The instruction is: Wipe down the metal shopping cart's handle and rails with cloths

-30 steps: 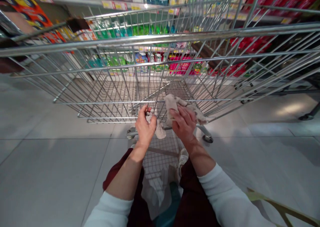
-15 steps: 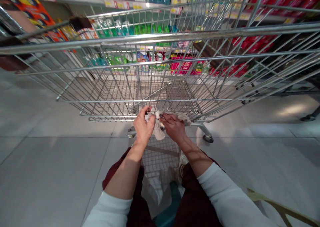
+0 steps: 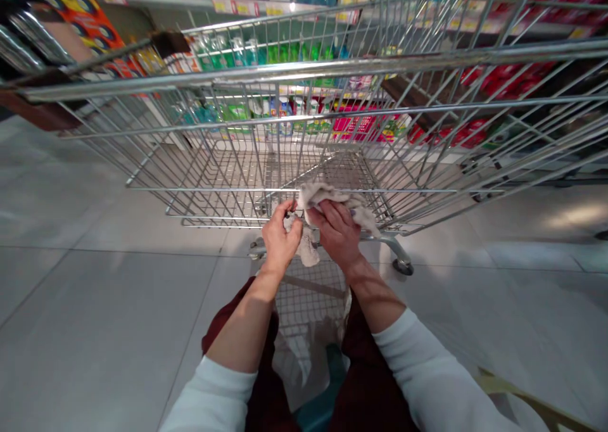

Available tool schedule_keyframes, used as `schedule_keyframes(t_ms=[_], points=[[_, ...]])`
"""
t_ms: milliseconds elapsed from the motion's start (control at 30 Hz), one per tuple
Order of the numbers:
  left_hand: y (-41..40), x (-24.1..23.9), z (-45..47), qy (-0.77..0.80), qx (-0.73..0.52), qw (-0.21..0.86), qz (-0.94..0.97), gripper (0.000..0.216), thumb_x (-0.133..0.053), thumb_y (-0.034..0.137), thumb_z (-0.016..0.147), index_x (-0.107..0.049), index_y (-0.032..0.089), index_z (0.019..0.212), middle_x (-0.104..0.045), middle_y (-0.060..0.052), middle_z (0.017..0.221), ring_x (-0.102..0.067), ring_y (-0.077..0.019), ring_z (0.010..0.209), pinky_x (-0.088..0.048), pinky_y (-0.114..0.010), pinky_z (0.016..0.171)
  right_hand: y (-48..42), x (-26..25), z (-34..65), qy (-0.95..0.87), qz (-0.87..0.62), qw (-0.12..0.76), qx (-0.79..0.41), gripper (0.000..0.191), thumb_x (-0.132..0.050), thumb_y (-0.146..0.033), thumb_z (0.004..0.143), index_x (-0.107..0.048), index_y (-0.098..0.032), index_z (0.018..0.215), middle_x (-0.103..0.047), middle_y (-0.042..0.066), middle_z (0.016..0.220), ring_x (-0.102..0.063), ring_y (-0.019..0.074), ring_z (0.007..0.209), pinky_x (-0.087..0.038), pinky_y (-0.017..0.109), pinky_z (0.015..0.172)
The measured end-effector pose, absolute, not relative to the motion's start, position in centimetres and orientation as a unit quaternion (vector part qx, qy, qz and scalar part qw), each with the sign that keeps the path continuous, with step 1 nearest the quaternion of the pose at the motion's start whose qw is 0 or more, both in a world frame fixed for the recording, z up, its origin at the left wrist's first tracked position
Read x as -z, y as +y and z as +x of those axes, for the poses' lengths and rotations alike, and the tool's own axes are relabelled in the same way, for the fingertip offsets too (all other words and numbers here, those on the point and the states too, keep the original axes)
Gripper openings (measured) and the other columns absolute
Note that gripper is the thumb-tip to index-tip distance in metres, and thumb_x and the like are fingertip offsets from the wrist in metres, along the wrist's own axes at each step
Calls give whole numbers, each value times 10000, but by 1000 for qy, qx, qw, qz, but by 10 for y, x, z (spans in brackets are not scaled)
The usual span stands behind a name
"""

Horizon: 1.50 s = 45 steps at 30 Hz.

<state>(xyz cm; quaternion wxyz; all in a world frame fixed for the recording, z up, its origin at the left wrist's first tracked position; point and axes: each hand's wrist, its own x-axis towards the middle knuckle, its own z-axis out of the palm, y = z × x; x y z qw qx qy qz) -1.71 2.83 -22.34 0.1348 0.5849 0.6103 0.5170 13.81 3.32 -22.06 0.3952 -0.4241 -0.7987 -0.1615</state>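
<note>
A wire shopping cart (image 3: 228, 196) stands sideways before me. My right hand (image 3: 338, 232) presses a pale, crumpled cloth (image 3: 317, 194) against the lower wires of its side, fingers closed over the fabric. Close by on the left, my left hand (image 3: 281, 235) has its thumb and fingers curled together at the low side wires. A hanging end of the cloth comes out beside its thumb, and the fingers seem to pinch it. Part of the cloth is hidden under both hands.
Behind the cart, store shelves hold green bottles (image 3: 280, 53) and pink packs (image 3: 361, 125). A caster wheel (image 3: 403, 266) rests on the tiled floor (image 3: 128, 305). Brown corner pieces (image 3: 170, 43) sit on the cart's rim. A yellowish strap (image 3: 522, 394) lies at the lower right.
My right hand has shifted slightly up the wires, and more of the cloth is bunched above its fingers. The left hand keeps its grip near the same spot. The view has swung slightly left.
</note>
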Motion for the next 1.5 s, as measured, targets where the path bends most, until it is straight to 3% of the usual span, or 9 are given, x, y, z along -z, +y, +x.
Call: schedule_keyframes(t_ms=[200, 400, 600, 767, 933, 1233, 1400, 1500], points=[[29, 227, -21, 596, -513, 146, 600, 394, -594, 274, 826, -658, 215, 1209, -754, -35, 1120, -705, -198, 1016, -535, -312, 926, 32, 244, 134, -849, -402, 321, 123, 379, -509, -95, 965, -693, -244, 1260, -714, 50, 1288, -629, 162, 1188, -494, 284, 1008], [30, 229, -20, 587, -517, 147, 605, 430, -588, 202, 805, -648, 213, 1231, -749, -40, 1142, -703, -197, 1063, -523, -334, 989, 30, 247, 133, -865, -418, 275, 47, 271, -541, -81, 931, -739, -210, 1065, -752, 45, 1188, -655, 156, 1081, -519, 261, 940], [29, 228, -20, 594, -511, 138, 606, 418, -593, 240, 824, -649, 214, 1238, -744, -49, 1182, -700, -205, 1081, -534, -330, 973, 27, 232, 141, -823, -422, 365, 111, 308, -527, -139, 966, -762, -279, 1107, -762, 36, 1137, -661, 156, 1081, -484, 297, 1030], [30, 230, -18, 596, -515, 130, 603, 439, -564, 208, 805, -649, 221, 1236, -748, -34, 1170, -700, -196, 1085, -522, -337, 1008, 29, 218, 158, -764, -414, 448, 211, 384, -512, -98, 957, -748, -311, 1173, -732, 39, 1230, -638, 180, 1159, -466, 334, 1067], [31, 230, -18, 599, -519, 133, 595, 438, -574, 220, 796, -658, 225, 1226, -752, -33, 1151, -706, -201, 1069, -535, -335, 979, 34, 230, 160, -801, -445, 361, 173, 367, -528, -113, 967, -740, -309, 1195, -726, 34, 1262, -627, 174, 1179, -467, 306, 1044], [30, 228, -16, 602, -521, 132, 591, 427, -590, 223, 790, -643, 201, 1214, -740, -54, 1143, -695, -204, 1073, -524, -344, 983, 24, 248, 152, -862, -452, 223, 58, 333, -541, -100, 939, -724, -247, 1176, -708, 43, 1295, -625, 199, 1126, -517, 301, 828], [21, 222, -13, 585, -590, 26, 555, 332, -624, 256, 843, -580, 185, 1165, -660, -75, 1105, -630, -197, 1065, -492, -362, 979, 25, 244, 152, -864, -449, 222, 42, 390, -548, -64, 881, -702, -237, 1195, -705, 48, 1286, -617, 206, 1116, -519, 308, 867], [21, 218, -17, 577, -645, -37, 500, 289, -686, 338, 848, -536, 197, 1052, -581, -42, 1018, -594, -184, 1001, -487, -361, 931, 25, 243, 153, -845, -449, 287, 38, 405, -563, -46, 790, -721, -245, 1106, -730, 38, 1214, -631, 203, 1107, -524, 302, 898]])
